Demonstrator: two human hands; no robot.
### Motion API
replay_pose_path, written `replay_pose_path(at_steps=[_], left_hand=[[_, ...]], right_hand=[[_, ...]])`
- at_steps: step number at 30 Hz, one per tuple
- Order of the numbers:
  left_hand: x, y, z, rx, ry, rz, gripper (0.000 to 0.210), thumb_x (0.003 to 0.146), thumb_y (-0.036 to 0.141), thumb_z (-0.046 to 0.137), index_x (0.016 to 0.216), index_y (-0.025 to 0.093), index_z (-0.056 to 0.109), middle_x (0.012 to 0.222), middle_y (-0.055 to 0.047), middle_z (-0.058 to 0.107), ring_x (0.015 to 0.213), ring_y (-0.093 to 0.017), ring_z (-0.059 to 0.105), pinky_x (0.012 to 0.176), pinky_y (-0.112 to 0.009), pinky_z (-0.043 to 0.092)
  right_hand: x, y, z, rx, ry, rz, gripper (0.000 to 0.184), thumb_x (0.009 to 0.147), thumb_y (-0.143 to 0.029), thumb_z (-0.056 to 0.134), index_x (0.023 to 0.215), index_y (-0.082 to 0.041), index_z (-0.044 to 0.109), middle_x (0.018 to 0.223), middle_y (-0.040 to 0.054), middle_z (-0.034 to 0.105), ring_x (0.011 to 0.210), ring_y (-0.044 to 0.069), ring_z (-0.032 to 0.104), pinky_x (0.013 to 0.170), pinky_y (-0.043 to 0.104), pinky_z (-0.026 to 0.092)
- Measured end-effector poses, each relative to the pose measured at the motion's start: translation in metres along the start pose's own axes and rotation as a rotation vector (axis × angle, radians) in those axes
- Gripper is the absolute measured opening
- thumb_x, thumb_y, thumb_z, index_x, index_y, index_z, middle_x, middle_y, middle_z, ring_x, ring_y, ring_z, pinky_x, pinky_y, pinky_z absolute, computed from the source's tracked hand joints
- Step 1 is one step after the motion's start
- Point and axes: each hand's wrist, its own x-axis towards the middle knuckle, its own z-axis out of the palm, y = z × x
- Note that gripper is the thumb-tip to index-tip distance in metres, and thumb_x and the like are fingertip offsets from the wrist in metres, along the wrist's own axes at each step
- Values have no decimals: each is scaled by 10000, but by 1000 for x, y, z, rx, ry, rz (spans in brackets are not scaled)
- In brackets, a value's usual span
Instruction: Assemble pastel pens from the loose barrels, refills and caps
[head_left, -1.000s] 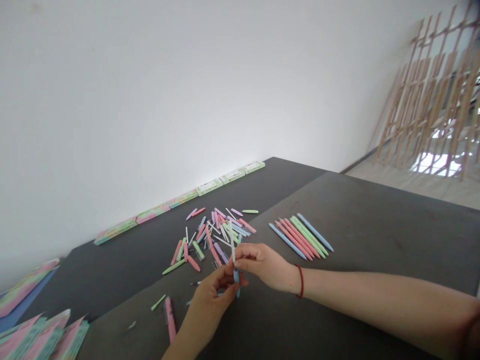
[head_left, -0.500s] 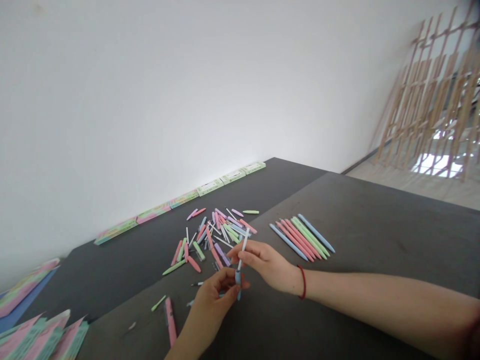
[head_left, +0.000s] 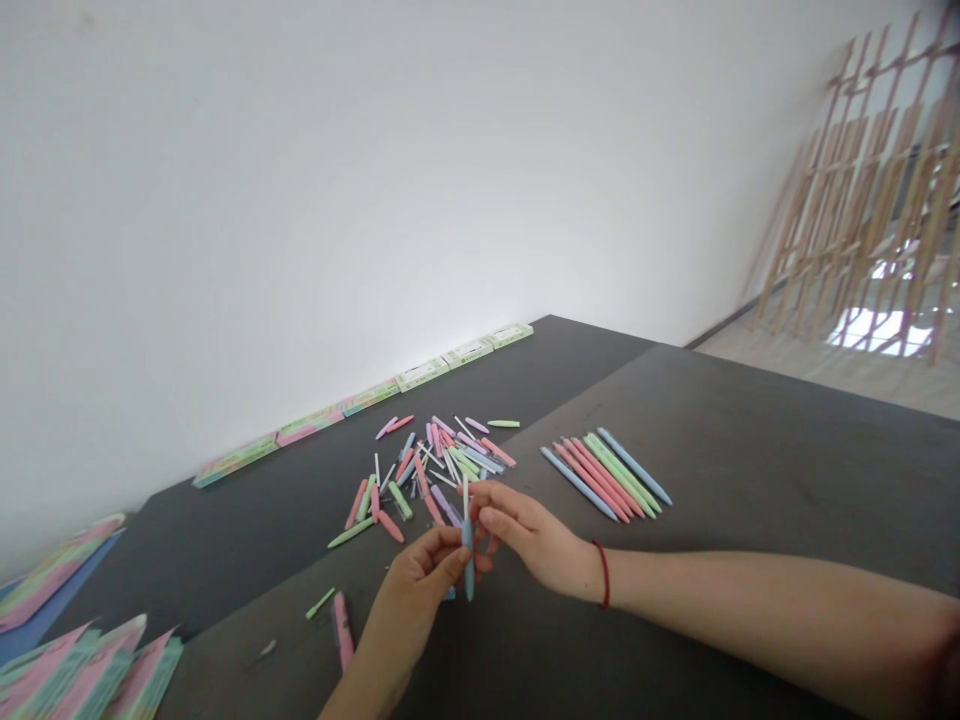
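Lt-blue barrel (head_left: 469,577) w/ wht refill (head_left: 465,494), approx. upright

The slender white tube (head_left: 465,496), which a half second ago leaned toward the far right corner of the worktop (head_left: 765,450), now stands nearly upright, and less of it shows above the light-blue pen barrel (head_left: 468,562). The left hand (head_left: 420,580) has moved slightly left, and more of the barrel shows in front of its fingers. The right hand's (head_left: 532,532) thumb has come away from the tube.
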Motion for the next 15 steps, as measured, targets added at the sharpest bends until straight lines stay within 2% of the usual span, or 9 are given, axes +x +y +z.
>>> replay_pose_path(at_steps=[3, 11, 15], left_hand=[[-1, -2, 1, -73, -19, -59, 294, 716, 400, 665, 883, 158, 653, 725, -27, 697, 640, -129, 575, 616, -222, 415], [-3, -5, 3, -108, -42, -90, 275, 715, 381, 670, 850, 143, 649, 715, -40, 691, 590, -115, 534, 568, -217, 383], [-2, -3, 3, -128, -52, -76, 271, 742, 390, 641, 840, 137, 640, 740, -46, 690, 561, -98, 507, 533, -208, 363]], right_hand=[[2, 1, -1, 10, 81, 5, 377, 915, -349, 415, 1259, -193, 425, 924, 34, 499, 754, 114, 528, 620, 236, 461], [5, 5, -3, -29, 93, 82, 252, 870, -197, 443, 1113, -174, 507, 849, 10, 489, 732, 107, 514, 592, 215, 455], [4, 6, 0, -39, 59, 77, 364, 825, -140, 488, 1184, -198, 473, 869, 4, 500, 735, 101, 509, 618, 216, 460]])
